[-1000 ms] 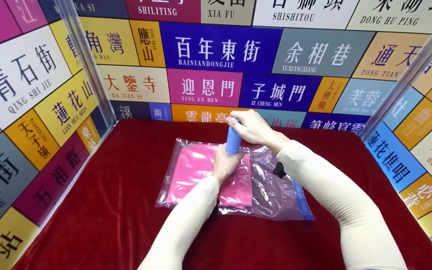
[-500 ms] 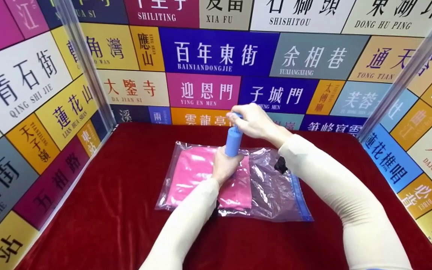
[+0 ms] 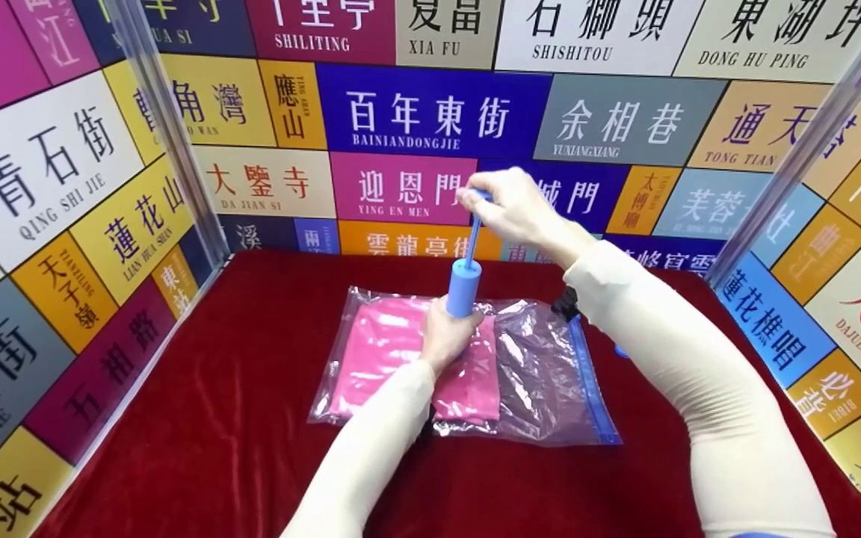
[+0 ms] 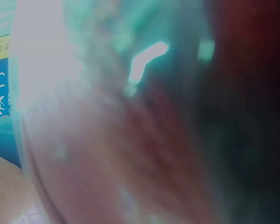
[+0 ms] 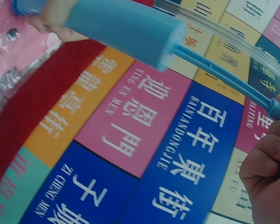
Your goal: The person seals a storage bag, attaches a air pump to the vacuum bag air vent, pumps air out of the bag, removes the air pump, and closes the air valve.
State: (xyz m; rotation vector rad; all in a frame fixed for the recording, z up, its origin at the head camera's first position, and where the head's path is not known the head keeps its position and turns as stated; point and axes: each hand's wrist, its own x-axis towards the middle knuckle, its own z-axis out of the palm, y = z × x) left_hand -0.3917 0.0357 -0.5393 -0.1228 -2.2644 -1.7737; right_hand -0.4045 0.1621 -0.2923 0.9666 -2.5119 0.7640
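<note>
Hand pump and storage bag. A blue hand pump [image 3: 464, 288] stands upright on a clear zip bag [image 3: 542, 373] that lies flat at the middle of the red-draped desk [image 3: 214, 418]. The left hand [image 3: 447, 336] wraps its fingers round the base of the pump barrel and holds it against the bag. The right hand [image 3: 513, 209] pinches the plunger handle, raised well above the barrel, so that the thin plunger rod [image 5: 224, 74] shows between them. Inside the bag, toward its left, lies a folded pink cloth [image 3: 386, 351]; the blue zip strip [image 3: 591, 381] runs along the right edge. The pump is probably light, rigid plastic, best held low on the barrel and at the handle top. The bag film looks thin, slippery and soft, so the base may skate if it is not pressed down. Panels printed with street names [image 3: 430, 112] enclose the desk on the left, far and right sides.
</note>
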